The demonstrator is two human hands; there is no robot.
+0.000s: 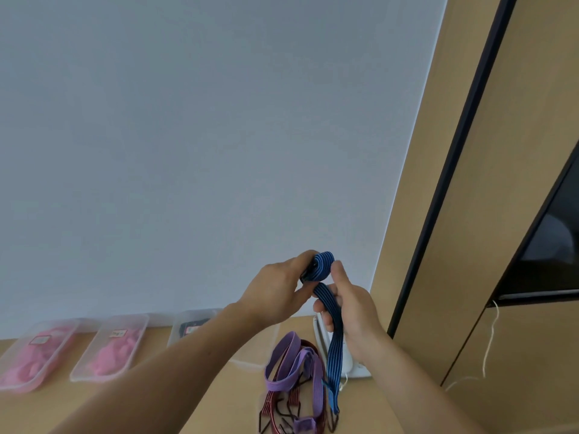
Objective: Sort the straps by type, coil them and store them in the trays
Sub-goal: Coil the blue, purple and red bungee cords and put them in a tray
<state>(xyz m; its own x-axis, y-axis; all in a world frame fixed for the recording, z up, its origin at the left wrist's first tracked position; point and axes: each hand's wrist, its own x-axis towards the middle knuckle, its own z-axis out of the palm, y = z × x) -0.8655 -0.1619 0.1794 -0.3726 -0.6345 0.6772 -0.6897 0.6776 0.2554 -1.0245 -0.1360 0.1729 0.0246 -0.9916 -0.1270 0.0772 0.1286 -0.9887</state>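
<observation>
Holds the blue strap (324,266) up off the table, at about 5 o'clock from the middle of the view, with its upper end rolled into a small coil. Pinches that coil with the left hand (275,289), thumb and fingers curled round the roll from its 9 o'clock side, forearm reaching in from 7 o'clock. Clasps the straight run just under the coil with the right hand (351,311), at 5 o'clock of the roll, fingers wrapped round the band and thumb raised beside the coil. Lets the rest hang straight down towards 6 o'clock, out of the right fist to the table (219,402).

Below the hands, at 6 o'clock: a purple strap (282,380) lying in loose loops over a red strap (288,402), black wire hooks (282,415) among them, the blue tail ending just beside the heap. Behind the right wrist, a white object (354,371), mostly hidden.

Out at 8 o'clock, along the wall (188,120): a first tray (67,324) and a second tray (144,319) with pink contents, then a third tray (178,321) with something dark. Across them, the left forearm, covering most of a fourth tray (250,364).

At 3 o'clock, a wooden cabinet (517,151) with a thin white string (488,349) hanging down its front.
</observation>
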